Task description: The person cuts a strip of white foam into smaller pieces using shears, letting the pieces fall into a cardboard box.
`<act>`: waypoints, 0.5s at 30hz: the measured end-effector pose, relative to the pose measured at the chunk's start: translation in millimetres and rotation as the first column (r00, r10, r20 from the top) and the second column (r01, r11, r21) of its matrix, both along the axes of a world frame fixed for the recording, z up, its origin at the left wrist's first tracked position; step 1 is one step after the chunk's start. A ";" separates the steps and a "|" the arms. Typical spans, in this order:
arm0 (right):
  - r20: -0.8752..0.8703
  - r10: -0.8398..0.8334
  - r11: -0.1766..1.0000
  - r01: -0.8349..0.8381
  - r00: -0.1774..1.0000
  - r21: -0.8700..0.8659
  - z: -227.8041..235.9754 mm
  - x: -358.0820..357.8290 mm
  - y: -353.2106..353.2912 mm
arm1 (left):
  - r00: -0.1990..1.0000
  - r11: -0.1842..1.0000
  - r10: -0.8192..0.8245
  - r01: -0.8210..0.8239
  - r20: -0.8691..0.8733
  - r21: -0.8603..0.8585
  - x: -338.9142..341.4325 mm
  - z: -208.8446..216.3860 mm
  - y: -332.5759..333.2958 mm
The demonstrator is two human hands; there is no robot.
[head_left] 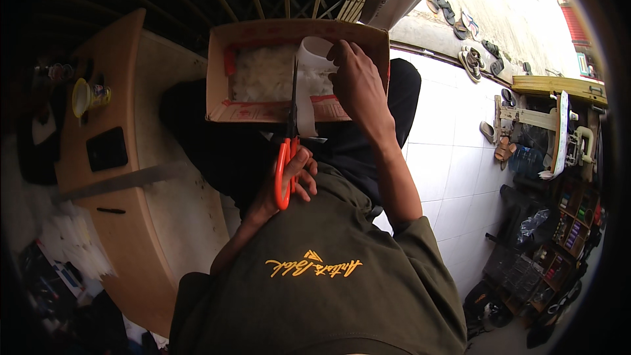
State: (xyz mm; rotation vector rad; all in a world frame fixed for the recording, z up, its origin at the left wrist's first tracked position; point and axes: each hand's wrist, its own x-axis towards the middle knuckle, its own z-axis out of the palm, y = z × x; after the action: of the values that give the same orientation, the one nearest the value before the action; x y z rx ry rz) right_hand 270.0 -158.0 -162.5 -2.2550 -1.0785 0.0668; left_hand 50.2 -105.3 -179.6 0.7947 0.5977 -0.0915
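Note:
My left hand [296, 177] grips a pair of scissors [283, 174] by their orange-red handles, dark blades pointing away from me. Alongside the blades hangs a whitish translucent strip [305, 113], its upper end curled into a loop. My right hand [360, 85] pinches that strip near the loop, fingertips partly hidden behind the hand. Below both is an open cardboard box [217, 87] between my legs, with a layer of pale cut pieces [263, 72] inside. Whether the blades touch the strip I cannot tell.
To the left stands a wooden table [125, 223] bearing a black phone [106, 149], a dark pen [111, 210] and a yellow-and-white cup [81, 97]. Slatted bars rise beyond the box. Several shoes [470, 62] lie off to the right, near a crowded shelf [559, 243].

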 end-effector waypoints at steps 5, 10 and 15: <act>-0.384 0.084 0.984 -0.138 0.919 -0.114 17.3 -20.4 -14.8 | 0.999 0.999 -0.020 0.021 -0.025 0.042 1.5 2.8 -0.7; -0.550 0.167 0.982 -0.186 0.818 0.021 12.5 -22.4 -15.0 | 1.000 0.999 -0.014 0.013 0.028 0.033 -0.9 -1.6 -1.1; -0.686 0.059 0.986 0.064 0.725 0.152 36.8 -24.5 -26.1 | 0.998 0.999 -0.033 0.031 0.053 0.035 -2.3 -3.7 0.7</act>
State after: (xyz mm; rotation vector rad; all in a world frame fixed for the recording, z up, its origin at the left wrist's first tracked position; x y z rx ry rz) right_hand 245.6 -184.1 -125.7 -1.8192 -0.6316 0.7372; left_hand 47.8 -104.6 -183.3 0.8378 0.5368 -0.0890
